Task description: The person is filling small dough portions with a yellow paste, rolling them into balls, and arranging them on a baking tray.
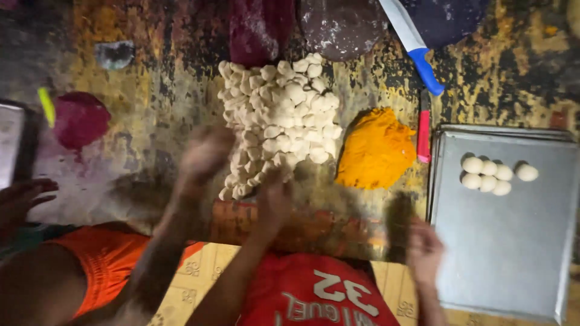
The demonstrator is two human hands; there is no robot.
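Dough work at a worn, yellow-stained wooden table (151,121).

A heap of small white dough pieces (281,118) is piled at the table's middle, and both of the person's hands are seen at its near edge. The left hand (204,152), blurred, is raised beside the heap's left side; whether it is clenched or grasping cannot be told. The right hand (275,199) rests below the heap, its grip likewise unclear. Right of the heap a yellow-orange dough mound (376,150) is laid, and further right a flat grey metal tray (507,241) is set, holding six round white dough balls (490,174) near its far end. Another person's hand (425,250) is seen at the tray's near-left edge.
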